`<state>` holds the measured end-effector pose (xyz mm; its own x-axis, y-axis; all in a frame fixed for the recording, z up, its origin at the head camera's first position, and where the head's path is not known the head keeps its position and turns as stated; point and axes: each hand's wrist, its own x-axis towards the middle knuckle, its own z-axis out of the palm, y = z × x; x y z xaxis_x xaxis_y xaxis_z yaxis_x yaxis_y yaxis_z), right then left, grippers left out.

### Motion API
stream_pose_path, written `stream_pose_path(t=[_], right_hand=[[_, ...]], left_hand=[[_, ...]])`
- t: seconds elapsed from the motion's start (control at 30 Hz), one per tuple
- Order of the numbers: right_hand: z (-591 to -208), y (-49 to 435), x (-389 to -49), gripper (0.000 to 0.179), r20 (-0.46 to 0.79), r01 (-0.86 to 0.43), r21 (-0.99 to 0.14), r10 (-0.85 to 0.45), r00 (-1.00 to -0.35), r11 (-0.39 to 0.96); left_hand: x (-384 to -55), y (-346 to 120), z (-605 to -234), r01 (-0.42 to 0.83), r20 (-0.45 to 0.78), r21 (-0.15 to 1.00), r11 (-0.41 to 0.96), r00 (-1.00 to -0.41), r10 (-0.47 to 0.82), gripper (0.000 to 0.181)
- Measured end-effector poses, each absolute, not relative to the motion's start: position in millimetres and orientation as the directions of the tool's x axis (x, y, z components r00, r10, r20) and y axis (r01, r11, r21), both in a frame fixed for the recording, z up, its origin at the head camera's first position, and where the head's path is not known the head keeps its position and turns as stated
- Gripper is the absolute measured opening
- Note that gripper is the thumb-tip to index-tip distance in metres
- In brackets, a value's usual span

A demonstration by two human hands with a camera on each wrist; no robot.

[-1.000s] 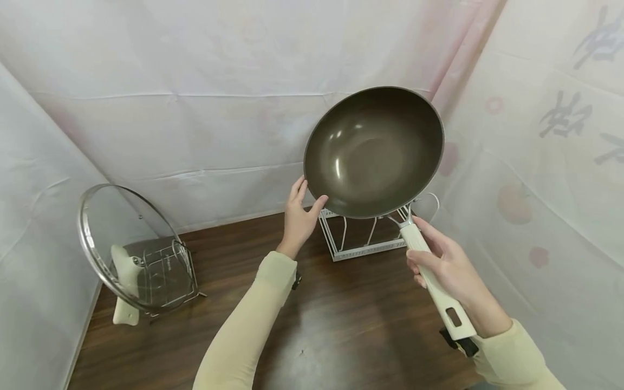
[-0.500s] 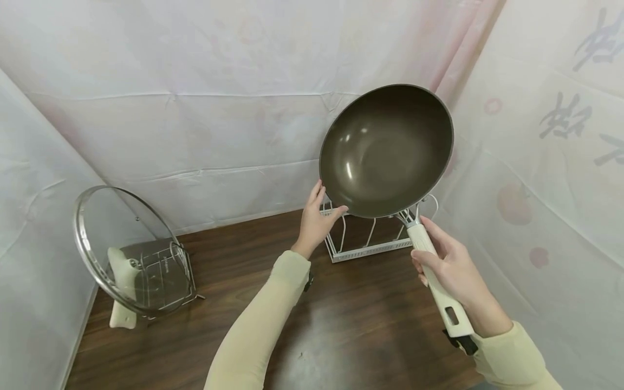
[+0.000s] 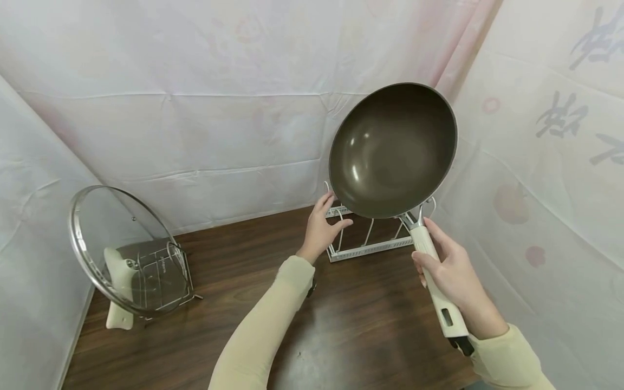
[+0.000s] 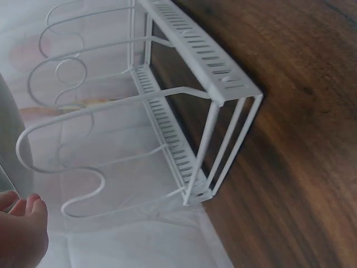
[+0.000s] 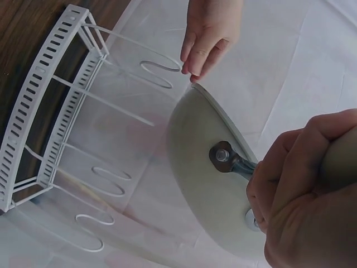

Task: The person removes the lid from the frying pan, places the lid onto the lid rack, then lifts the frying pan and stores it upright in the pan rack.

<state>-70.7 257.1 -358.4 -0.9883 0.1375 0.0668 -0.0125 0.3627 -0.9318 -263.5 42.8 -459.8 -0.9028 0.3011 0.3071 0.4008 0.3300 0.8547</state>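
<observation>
A deep frying pan (image 3: 392, 154) with a dark inside and a long cream handle (image 3: 446, 314) is held tilted up, its inside facing the head camera. My right hand (image 3: 453, 268) grips that handle near the metal bracket. My left hand (image 3: 320, 232) is at the pan's left rim, fingers fairly straight and thumb spread; the fingertips are at the rim in the right wrist view, but I cannot tell whether they touch. Behind and below the pan stands a white wire rack (image 4: 209, 56) with looped dividers, partly hidden by the pan in the head view. The pan's pale outside (image 5: 195, 162) hangs above the loops.
At the left, a glass lid (image 3: 75, 233) with a steel rim and cream handle (image 3: 119, 279) leans upright in a small wire stand (image 3: 187, 271). The brown wooden table (image 3: 234, 276) meets white printed curtains (image 3: 195, 135) at the back and both sides.
The pan has shifted right over the white rack, turning slightly. My left hand has moved right along with it, and its thumb has come away from the rim.
</observation>
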Motion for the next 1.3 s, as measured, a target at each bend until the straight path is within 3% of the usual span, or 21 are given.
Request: stream_pose_path(t=[0.5, 1.03, 1.3], right_hand=[[-366.4, 247.9, -66.3, 0.081, 0.078, 0.017, -0.882, 0.183, -0.980, 0.470], [-376.5, 230.0, -68.0, 0.083, 0.180, -0.064, -0.825, 0.154, -0.972, 0.561], [-383.7, 213.9, -68.8, 0.079, 0.316, -0.126, -0.697, 0.145, -0.937, 0.706]], left_hand=[[-262.0, 45.6, -482.8, 0.444, 0.360, 0.833, 0.329, -0.888, 0.287, 0.053], [-262.9, 49.1, -480.3, 0.474, 0.397, 0.806, 0.355, -0.877, 0.271, 0.051], [-261.6, 48.8, -478.8, 0.456, 0.378, 0.811, 0.366, -0.887, 0.267, 0.050]])
